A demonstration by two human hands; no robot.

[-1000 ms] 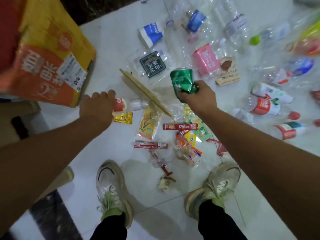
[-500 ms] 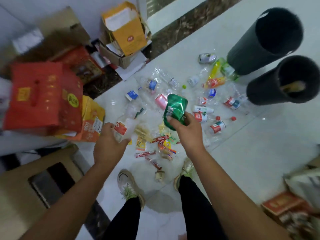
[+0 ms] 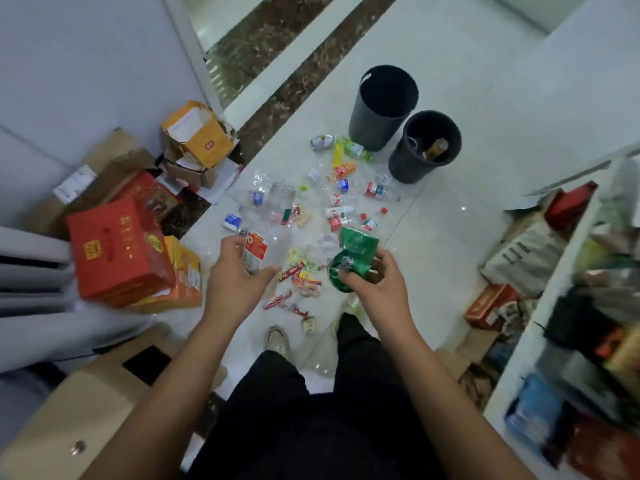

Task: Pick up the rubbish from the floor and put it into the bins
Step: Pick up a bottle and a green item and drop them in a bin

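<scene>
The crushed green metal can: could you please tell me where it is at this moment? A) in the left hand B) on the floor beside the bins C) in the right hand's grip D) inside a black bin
C: the right hand curls its fingers round the crushed green metal can, held above the white tiled floor.

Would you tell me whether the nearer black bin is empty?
Not empty: the nearer black bin has a brownish bottle lying inside, seen through its open top.

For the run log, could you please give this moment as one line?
left hand: grips clear bottle | right hand: grips green can | bins: ahead
</scene>
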